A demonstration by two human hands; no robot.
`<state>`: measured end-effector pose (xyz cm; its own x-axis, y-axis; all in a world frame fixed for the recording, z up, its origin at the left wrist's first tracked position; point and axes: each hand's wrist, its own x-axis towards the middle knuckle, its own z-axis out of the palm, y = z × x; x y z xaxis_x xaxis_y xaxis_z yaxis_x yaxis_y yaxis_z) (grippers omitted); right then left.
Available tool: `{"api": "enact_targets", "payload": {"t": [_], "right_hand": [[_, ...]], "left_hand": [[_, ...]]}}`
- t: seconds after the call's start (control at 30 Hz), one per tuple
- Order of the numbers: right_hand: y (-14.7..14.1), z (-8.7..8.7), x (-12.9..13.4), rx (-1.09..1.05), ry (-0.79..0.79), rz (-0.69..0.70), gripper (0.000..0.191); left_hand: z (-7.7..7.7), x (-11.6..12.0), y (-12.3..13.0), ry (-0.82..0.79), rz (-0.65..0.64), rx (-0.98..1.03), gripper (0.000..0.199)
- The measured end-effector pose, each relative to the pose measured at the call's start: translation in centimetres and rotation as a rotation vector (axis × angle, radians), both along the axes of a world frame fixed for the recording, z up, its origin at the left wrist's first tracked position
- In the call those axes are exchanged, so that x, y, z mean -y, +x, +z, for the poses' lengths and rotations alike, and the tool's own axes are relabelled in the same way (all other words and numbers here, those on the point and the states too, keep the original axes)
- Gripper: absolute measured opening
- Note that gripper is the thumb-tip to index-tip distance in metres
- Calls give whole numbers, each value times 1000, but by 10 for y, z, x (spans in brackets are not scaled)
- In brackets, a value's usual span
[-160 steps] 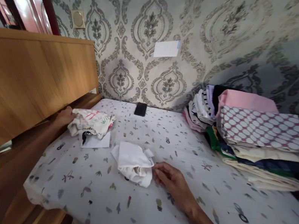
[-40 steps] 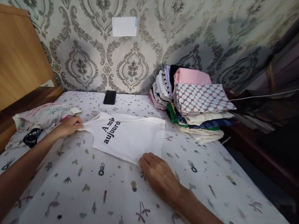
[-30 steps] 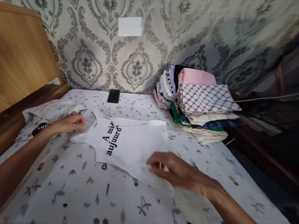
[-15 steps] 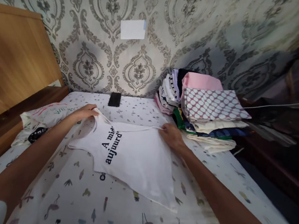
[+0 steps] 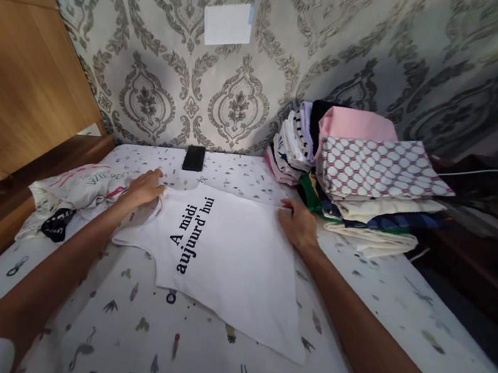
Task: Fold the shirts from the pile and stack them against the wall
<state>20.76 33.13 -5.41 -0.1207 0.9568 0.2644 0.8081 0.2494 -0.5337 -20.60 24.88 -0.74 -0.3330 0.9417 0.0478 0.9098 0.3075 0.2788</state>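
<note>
A white T-shirt [image 5: 236,261] with black lettering, "A midi aujuurd' hui", lies spread sideways on the patterned bedsheet [image 5: 170,371]. At its upper left, by the shoulder and neckline, my left hand [image 5: 146,188] rests with fingers apart. My right hand [image 5: 299,223] is at the far hem corner, fingers closed on the edge of the cloth; its fingertips are partly hidden.
Folded clothes [image 5: 376,169] are stacked at the back right. A crumpled printed garment [image 5: 81,190] lies left, beside the wooden furniture [image 5: 19,103]. A black phone-like object [image 5: 194,158] lies near the wall, where a white card [image 5: 228,24] hangs.
The T-shirt's far edge, folded over before, now lies flat and the full lettering shows. My left hand has let go of the shoulder. The view has tilted down slightly.
</note>
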Motion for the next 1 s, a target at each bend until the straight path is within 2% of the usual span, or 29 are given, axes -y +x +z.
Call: {"api": "enact_targets", "payload": {"t": [0.1,0.2,0.27,0.33,0.4,0.5,0.53,0.6,0.7,0.77,0.87,0.93,1.0], "right_hand": [[0,1,3,-32,119,22,34],[-7,9,13,-141,250,61,28],[-17,19,25,-298,200,97,23],[-30,32,41,-535,-24,145,17],[-43,45,60,-799,-377,215,17],[-55,57,84,-1079,-873,285,33],[-57,58,89,-1130,-967,273,38],[-57,55,96,-1204,-1036,215,43],[-54,46,100,-1279,-1003,142,38],[-52,41,100,-1293,-970,135,31],[-55,37,99,-1235,-896,167,17],[-60,37,94,-1092,-806,181,10],[-67,39,84,-829,-697,158,11]], "left_hand": [[2,-1,-5,-46,45,80,26],[9,0,-9,-92,75,159,9],[19,1,-5,-112,88,221,8],[33,2,10,-132,82,275,9],[50,2,36,-156,30,403,12],[74,3,85,-177,-174,764,25],[80,4,102,-181,-263,881,30],[86,8,127,-179,-429,1013,38],[82,19,137,-129,-541,970,43],[71,31,127,-60,-525,804,42],[48,51,98,33,-435,511,42],[32,64,81,20,-374,431,44],[19,74,70,-25,-349,421,48]]}}
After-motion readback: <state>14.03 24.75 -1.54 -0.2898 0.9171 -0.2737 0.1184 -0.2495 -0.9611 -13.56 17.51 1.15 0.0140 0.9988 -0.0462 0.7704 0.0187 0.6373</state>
